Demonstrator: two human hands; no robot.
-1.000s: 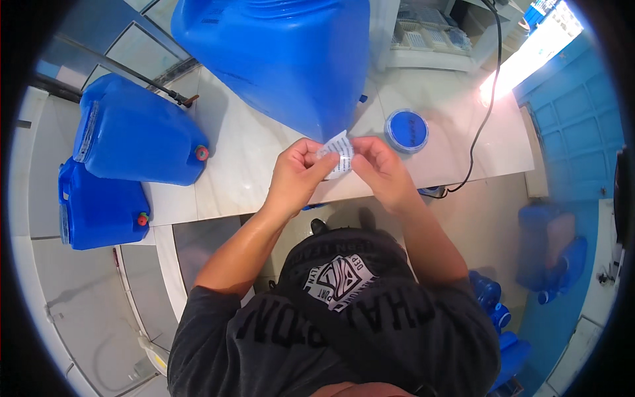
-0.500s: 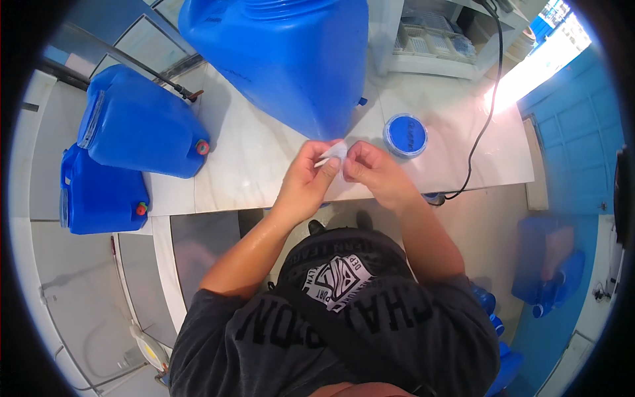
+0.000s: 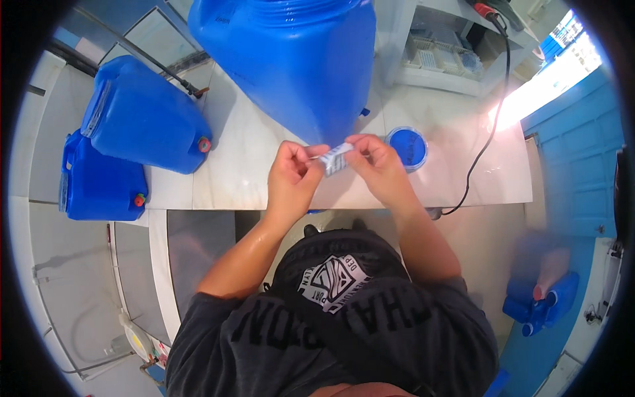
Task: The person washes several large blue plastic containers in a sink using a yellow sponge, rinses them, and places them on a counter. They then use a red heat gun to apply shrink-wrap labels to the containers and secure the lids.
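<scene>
White countertop (image 3: pixel 238 162) | blue panelling (image 3: pixel 572 139) | left hand (image 3: pixel 294 173), right hand (image 3: pixel 380 169): pinched closed on slip (image 3: pixel 336 161), perhaps paper

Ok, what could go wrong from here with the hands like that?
The small white printed sheet is pinched between the left hand and right hand; pulling them apart might tear it.

The round blue-lidded container stands just beside the right hand, so a sideways swing could knock it.
</scene>
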